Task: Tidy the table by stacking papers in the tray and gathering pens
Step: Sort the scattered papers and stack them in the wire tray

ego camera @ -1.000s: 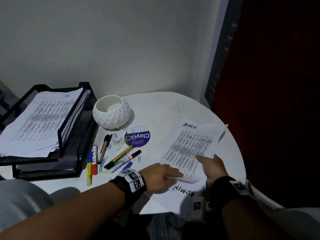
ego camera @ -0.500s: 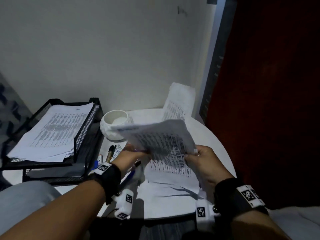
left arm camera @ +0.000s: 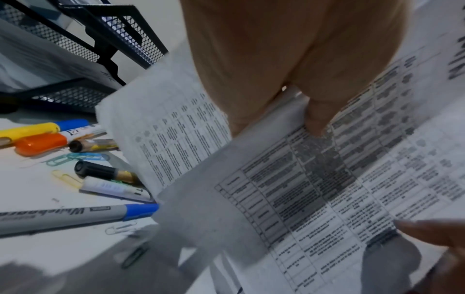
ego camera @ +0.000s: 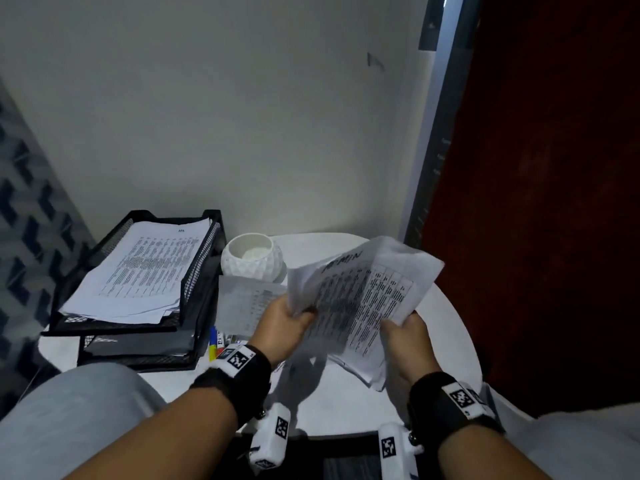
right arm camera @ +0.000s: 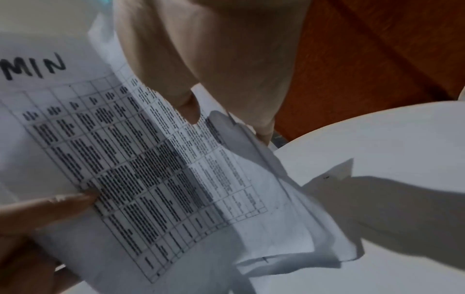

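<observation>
Both hands hold a bundle of printed papers (ego camera: pixel 360 299) marked "ADMIN" above the round white table (ego camera: pixel 450 344). My left hand (ego camera: pixel 285 322) pinches the bundle's left edge, thumb on top; the left wrist view shows that thumb on the papers (left arm camera: pixel 314 179). My right hand (ego camera: pixel 403 332) grips the right edge, its fingers curled onto the papers (right arm camera: pixel 156 169). The black mesh tray (ego camera: pixel 199 271) at the left holds a stack of printed sheets (ego camera: pixel 142 268). Several pens and markers (left arm camera: pixel 83 171) lie on the table beside the tray, partly hidden under the held papers.
A white faceted bowl (ego camera: pixel 254 259) stands right of the tray, near the wall. Coloured paper clips (left arm camera: pixel 73 158) lie among the pens. A dark red door (ego camera: pixel 540 202) borders the table's right side. My lap in grey cloth (ego camera: pixel 69 417) lies at the lower left.
The papers lay flat on the table a second ago; both hands have lifted them, turned them over and now hold them up, tilted, between the hands.
</observation>
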Motion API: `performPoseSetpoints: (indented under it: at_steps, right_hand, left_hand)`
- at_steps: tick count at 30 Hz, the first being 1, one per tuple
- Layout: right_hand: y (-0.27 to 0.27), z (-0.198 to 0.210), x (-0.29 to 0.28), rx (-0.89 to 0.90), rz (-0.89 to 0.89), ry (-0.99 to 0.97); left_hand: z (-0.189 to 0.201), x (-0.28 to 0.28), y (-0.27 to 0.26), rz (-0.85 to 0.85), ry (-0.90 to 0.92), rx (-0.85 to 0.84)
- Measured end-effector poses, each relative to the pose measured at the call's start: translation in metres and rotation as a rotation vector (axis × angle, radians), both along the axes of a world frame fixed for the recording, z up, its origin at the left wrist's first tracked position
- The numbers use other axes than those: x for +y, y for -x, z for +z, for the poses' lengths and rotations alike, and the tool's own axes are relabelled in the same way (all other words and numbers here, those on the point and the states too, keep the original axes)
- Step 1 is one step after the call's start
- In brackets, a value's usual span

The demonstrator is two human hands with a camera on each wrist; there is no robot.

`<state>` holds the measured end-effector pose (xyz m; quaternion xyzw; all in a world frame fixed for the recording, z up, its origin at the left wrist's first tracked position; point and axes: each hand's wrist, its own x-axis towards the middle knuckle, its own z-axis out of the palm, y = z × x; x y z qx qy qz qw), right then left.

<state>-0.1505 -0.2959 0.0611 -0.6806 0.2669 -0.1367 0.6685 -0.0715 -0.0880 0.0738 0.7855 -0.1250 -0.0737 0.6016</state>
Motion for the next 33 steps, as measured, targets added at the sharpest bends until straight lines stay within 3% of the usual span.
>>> performPoseSetpoints:
  at_steps: [7,13,15,19,21,24,26,29,33]
  right_hand:
    - [0.009,-0.017,0.001,0.003,0.029,-0.11]
    - [0.005,-0.02,-0.011,-0.004,0.019,-0.147]
    - [0.004,-0.026,-0.018,0.006,-0.046,-0.168]
    - [-0.002,-0.032,-0.028,-0.014,-0.12,-0.202]
    - [-0.005,-0.035,-0.029,-0.023,-0.112,-0.206]
    - [-0.006,-0.037,-0.027,-0.037,-0.102,-0.211]
    - [-0.007,-0.039,-0.028,-0.047,-0.111,-0.214]
    - [-0.009,-0.039,-0.031,-0.056,-0.118,-0.209]
    - [-0.014,-0.03,-0.034,-0.096,-0.111,-0.226]
  left_hand:
    - [-0.022,0.001,0.008,-0.005,-0.09,0.038]
    - [-0.025,-0.011,0.006,-0.137,-0.162,0.013]
    - [-0.027,-0.004,-0.003,-0.142,-0.355,-0.204]
    - [0.006,0.01,-0.026,0.128,-0.807,-0.671]
    - [0.019,0.017,-0.048,0.131,-0.998,-0.669]
    - [0.017,0.032,-0.081,0.004,-1.282,-0.477]
    - [0.02,0.04,-0.095,-0.044,-1.368,-0.402]
    - [0.03,0.047,-0.104,0.027,-1.243,-0.421]
    - [0.047,0.05,-0.104,0.175,-0.794,-0.391]
